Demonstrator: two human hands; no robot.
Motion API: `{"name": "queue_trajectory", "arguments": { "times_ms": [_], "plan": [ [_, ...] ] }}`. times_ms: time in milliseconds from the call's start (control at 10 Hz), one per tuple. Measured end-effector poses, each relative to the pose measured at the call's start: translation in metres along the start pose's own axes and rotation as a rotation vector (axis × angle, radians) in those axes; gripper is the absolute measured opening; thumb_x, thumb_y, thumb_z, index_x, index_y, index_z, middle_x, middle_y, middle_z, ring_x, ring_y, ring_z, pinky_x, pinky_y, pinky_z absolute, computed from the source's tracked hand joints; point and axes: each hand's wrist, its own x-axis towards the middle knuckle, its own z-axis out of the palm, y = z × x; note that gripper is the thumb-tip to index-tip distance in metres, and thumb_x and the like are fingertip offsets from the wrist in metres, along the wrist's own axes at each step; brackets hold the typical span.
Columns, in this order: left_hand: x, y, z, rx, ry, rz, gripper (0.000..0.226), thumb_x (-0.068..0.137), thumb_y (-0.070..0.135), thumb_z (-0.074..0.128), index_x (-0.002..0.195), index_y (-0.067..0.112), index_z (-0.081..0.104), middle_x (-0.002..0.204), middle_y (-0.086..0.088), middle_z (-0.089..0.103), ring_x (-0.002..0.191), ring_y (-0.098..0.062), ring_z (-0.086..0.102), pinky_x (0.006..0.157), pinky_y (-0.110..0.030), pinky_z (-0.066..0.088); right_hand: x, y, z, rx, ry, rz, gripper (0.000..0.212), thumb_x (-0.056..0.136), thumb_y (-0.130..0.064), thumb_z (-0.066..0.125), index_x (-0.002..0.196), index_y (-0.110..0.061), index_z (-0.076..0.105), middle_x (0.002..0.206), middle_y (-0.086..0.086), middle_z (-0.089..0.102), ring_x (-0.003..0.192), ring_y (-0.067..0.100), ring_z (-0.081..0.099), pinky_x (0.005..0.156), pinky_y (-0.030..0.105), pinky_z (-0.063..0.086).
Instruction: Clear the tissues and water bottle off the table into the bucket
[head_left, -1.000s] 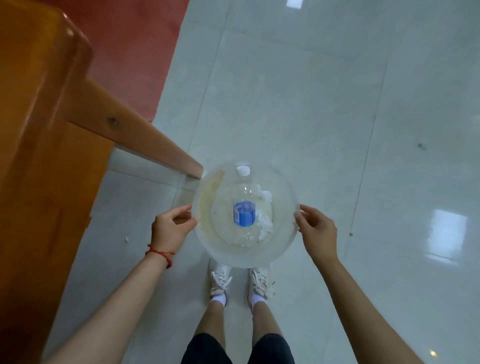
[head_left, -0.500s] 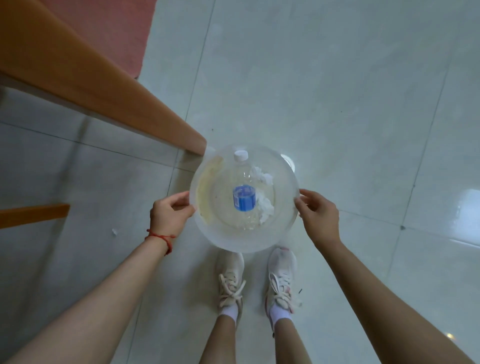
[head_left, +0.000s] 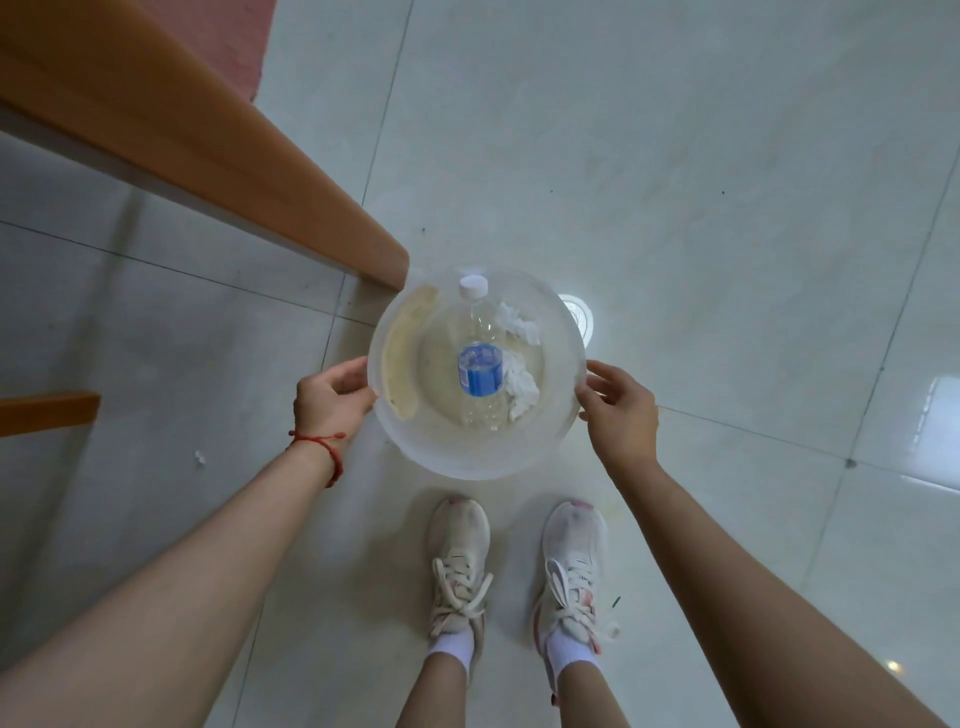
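Note:
A clear plastic bucket (head_left: 467, 457) is seen from above, over the pale tiled floor, just in front of my feet. Inside it lies a clear water bottle (head_left: 480, 369) with a blue label and a white cap, its cap pointing away from me. Crumpled white tissues (head_left: 519, 384) lie beside the bottle on its right. My left hand (head_left: 332, 400), with a red string at the wrist, grips the bucket's left rim. My right hand (head_left: 618, 410) grips the right rim.
A wooden table edge (head_left: 208, 156) runs diagonally from the upper left and ends beside the bucket's far left rim. A wooden rail (head_left: 47, 413) sticks out at the left. A red floor area (head_left: 228, 31) lies beyond the table. My two white shoes (head_left: 462, 566) stand below the bucket.
The view has swung down and left along the table edge. Both hands have kept hold of the bucket's rim, and the bottle and tissues have stayed inside it.

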Motion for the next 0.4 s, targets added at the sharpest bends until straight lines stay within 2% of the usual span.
{"name": "queue_trajectory", "arguments": {
  "times_ms": [100,200,300,400],
  "plan": [
    [0.003,-0.003,0.000,0.021,-0.021,-0.020,0.046,0.076,-0.006,0.061,0.120,0.004,0.057,0.105,-0.007,0.064,0.094,-0.020,0.060,0.089,-0.033,0.048,0.000,0.002,0.001,-0.003,-0.020,-0.006,0.030,0.085,-0.013,0.059,0.115,-0.014,0.061,0.098,0.006,0.067,0.089,0.018,0.063,0.088,0.043,0.053],
    [-0.003,-0.001,0.001,0.034,-0.028,-0.023,0.049,0.075,-0.006,0.061,0.122,0.006,0.056,0.113,-0.010,0.065,0.100,-0.021,0.060,0.095,-0.035,0.047,-0.006,-0.001,-0.002,-0.038,-0.030,0.002,0.033,0.085,-0.018,0.059,0.118,-0.016,0.059,0.110,0.008,0.067,0.088,0.014,0.061,0.087,0.034,0.051],
    [-0.020,0.016,0.000,0.070,-0.032,-0.002,0.052,0.077,-0.006,0.060,0.127,0.005,0.051,0.125,-0.014,0.059,0.107,-0.020,0.057,0.092,-0.026,0.042,-0.018,-0.015,-0.010,-0.068,-0.034,0.003,0.035,0.086,-0.020,0.059,0.121,-0.016,0.057,0.116,0.006,0.064,0.087,0.009,0.056,0.080,0.022,0.042],
    [-0.045,0.028,-0.001,0.154,-0.040,0.007,0.055,0.076,-0.001,0.063,0.129,0.005,0.049,0.128,-0.019,0.056,0.117,-0.027,0.054,0.096,-0.030,0.040,-0.044,-0.037,-0.023,-0.067,-0.039,-0.007,0.036,0.086,-0.020,0.059,0.122,-0.014,0.056,0.121,0.005,0.063,0.090,0.007,0.054,0.080,0.019,0.037]
  ]
}}
